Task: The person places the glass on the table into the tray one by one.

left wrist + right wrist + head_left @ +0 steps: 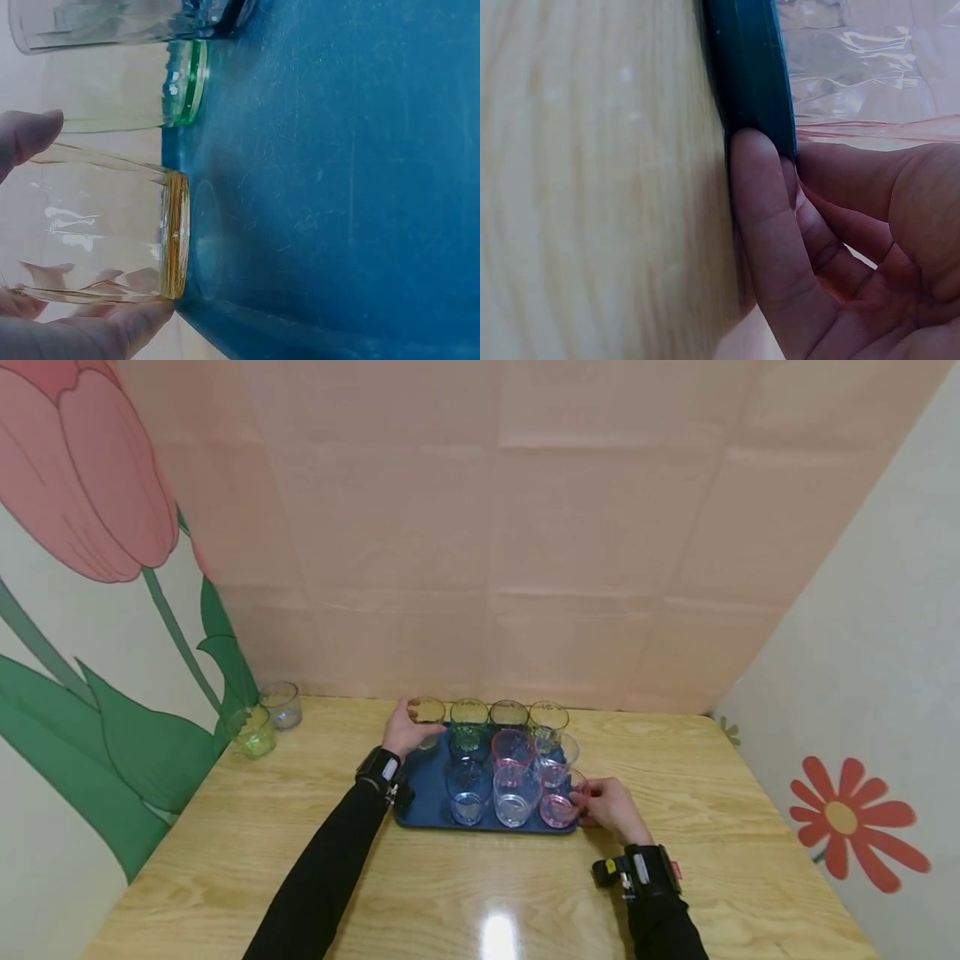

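Observation:
At the back left corner of a blue tray [422,787], my left hand [403,732] holds an amber glass [97,232] between thumb and fingers. The glass is upright; its base is at the tray surface, and whether it touches cannot be told. Beside it stand a green glass [185,86] and more glasses along the back. My right hand [617,810] pinches the tray's front right rim [754,75], the thumb above and fingers at the underside. Close to that hand stands a pink glass [557,812], with a clear glass [514,810] and a blue glass [468,806] to its left.
A yellow-green glass [257,739] and a clear glass [283,708] stand on the wooden table [420,893] at the far left, by the painted wall. A pinkish covering [487,568] rises behind the table. Glasses stand close together on the tray.

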`<control>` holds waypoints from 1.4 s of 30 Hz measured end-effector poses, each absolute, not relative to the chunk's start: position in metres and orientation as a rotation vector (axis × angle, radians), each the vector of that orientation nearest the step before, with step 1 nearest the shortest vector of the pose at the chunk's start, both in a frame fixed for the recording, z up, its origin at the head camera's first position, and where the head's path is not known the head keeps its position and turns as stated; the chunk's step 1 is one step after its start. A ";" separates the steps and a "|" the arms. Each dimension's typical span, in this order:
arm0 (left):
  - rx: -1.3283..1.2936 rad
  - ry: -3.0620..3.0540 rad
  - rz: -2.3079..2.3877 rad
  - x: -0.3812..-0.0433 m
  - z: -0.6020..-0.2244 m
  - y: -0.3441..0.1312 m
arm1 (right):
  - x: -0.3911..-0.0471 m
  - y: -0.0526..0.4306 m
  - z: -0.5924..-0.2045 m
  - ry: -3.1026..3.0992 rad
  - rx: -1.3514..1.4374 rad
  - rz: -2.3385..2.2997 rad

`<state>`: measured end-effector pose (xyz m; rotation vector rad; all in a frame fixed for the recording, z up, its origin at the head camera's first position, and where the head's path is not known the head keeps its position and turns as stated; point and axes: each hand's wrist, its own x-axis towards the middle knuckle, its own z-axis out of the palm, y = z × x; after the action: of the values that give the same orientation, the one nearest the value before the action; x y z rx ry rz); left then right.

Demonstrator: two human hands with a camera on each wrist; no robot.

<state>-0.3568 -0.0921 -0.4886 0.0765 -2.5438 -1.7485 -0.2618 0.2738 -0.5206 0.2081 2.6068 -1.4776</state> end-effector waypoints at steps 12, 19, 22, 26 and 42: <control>0.035 -2.543 -1.752 -0.356 -0.489 -0.088 | -0.262 0.273 -0.523 2.615 0.193 -1.487; 0.029 -2.546 -1.746 -0.357 -0.491 -0.086 | -0.263 0.274 -0.523 2.612 0.213 -1.487; 0.027 -2.552 -1.736 -0.357 -0.491 -0.085 | -0.263 0.274 -0.523 2.612 0.210 -1.486; 0.027 -2.560 -1.723 -0.357 -0.492 -0.085 | -0.263 0.275 -0.524 2.614 0.202 -1.493; 0.027 -2.588 -1.722 -0.357 -0.492 -0.085 | -0.262 0.274 -0.522 2.599 0.229 -1.491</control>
<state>-0.3570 -0.0850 -0.4918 0.0270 -2.5882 -1.7223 -0.2618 0.2741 -0.5219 0.2291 2.5991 -1.4913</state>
